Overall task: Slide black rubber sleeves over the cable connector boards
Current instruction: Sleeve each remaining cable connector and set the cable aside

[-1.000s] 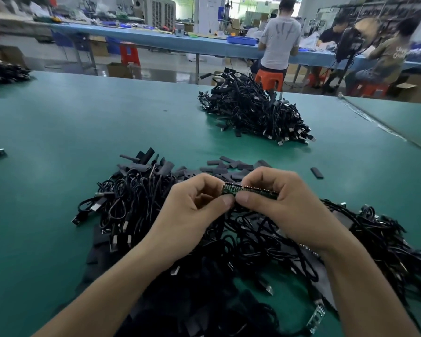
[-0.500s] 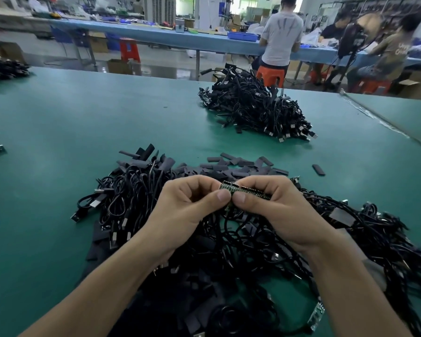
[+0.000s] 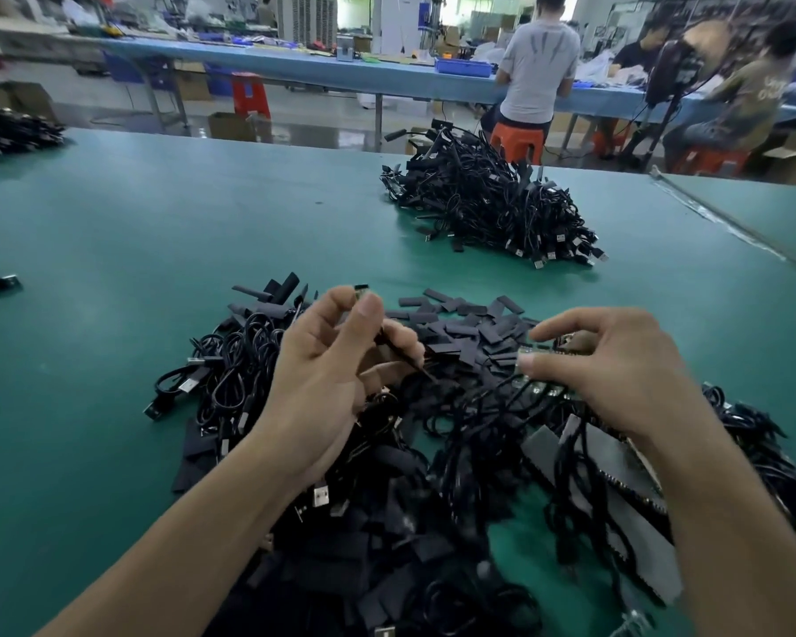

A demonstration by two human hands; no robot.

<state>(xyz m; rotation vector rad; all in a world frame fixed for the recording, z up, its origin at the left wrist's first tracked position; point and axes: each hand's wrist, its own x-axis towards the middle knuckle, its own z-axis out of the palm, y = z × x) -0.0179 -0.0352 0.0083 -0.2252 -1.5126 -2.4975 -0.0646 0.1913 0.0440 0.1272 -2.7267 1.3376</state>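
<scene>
My left hand [image 3: 332,379] is raised over a tangle of black cables [image 3: 230,374] and pinches a small connector board [image 3: 361,291] between thumb and forefinger; its thin black cable trails down past the palm. My right hand [image 3: 616,374] sits apart to the right, its thumb and fingers curled on a strip of green connector boards [image 3: 541,358] that is partly hidden by the fingers. Loose black rubber sleeves [image 3: 469,331] lie in a heap on the green table [image 3: 111,250], just beyond and between both hands.
A second pile of black cables [image 3: 488,209] lies farther back on the table. Grey strips with toothed edges [image 3: 612,471] rest under my right wrist. More cables lie at the left edge [image 3: 1,131]. People work at a blue bench [image 3: 322,71] behind.
My hands, held together on the green strip before, have parted. The left one has moved up and left with a single board, and the right one has shifted right with the strip.
</scene>
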